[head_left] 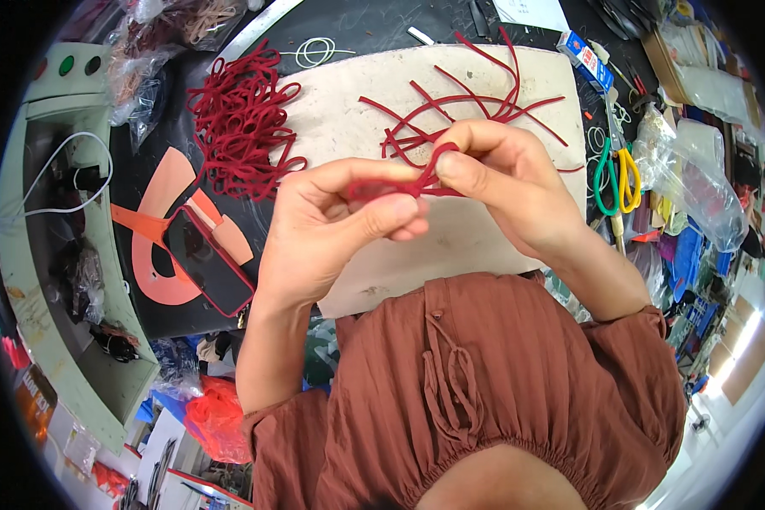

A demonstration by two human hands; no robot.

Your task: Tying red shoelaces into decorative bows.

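Head camera view, looking down at two bare hands raised over a worktable. Both forearms come up from the lower edge, out of rust-brown sleeves, and the hands meet in the middle. A left hand (336, 225) is curled, thumb pressed against the forefinger, pinching one end of a dark red cord (416, 183). A right hand (506, 183) is bent at the wrist with fingers folded inward, thumb and fingertips closed on the same cord where it loops between the two hands. Just beyond the hands, loose red strips (476, 106) lie scattered on a pale board (450, 246). To the left sits a heap of red loops (242, 123). Green and yellow scissors (616, 174) lie to the right, and a red-cased phone (208, 263) to the left.
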